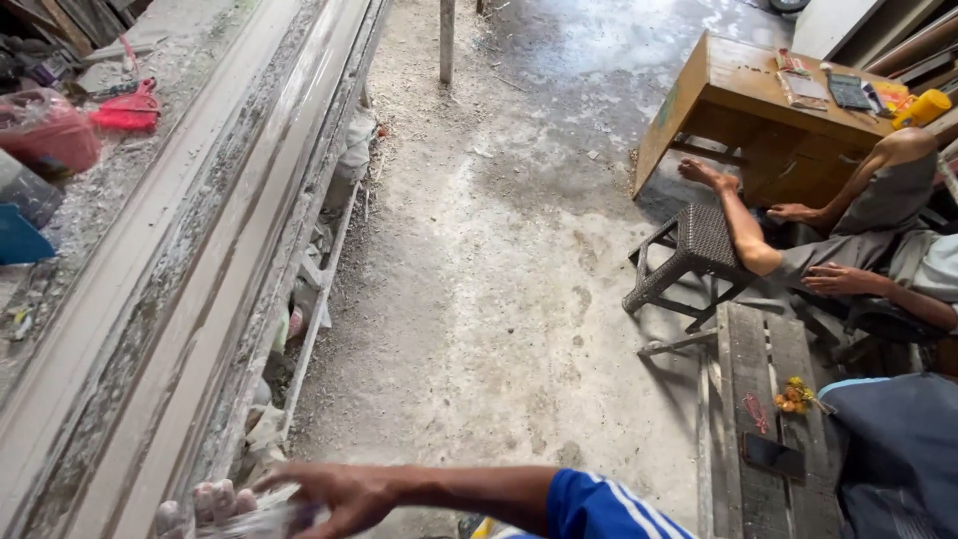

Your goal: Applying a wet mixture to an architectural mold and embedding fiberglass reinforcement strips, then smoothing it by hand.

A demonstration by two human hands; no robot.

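- At far left, a dusty workbench (95, 215) is seen, with a red bag (48, 135) and a red scoop (128, 110) lying on it.
- Along its edge a long grey moulding (210, 250) is laid, running from the bottom corner up and away.
- Beside the near end of the moulding, pale knuckle-like shapes (195, 502) are seen. Whether these belong to the left hand, and how it is held, cannot be told.
- Just beside them a clear plastic piece (267, 517) is grasped by the right hand (339, 496), which is reached across from a blue sleeve (599, 511).
- Such thin plastic is probably best gripped firmly but not crushed, and kept close to the moulding.
- Further right, a woven stool (699, 245) and a wooden desk (738, 85) are seen on the concrete floor (499, 250).
- At far right, other people are seated by a plank bench (753, 359), on which a phone (773, 456) is left.
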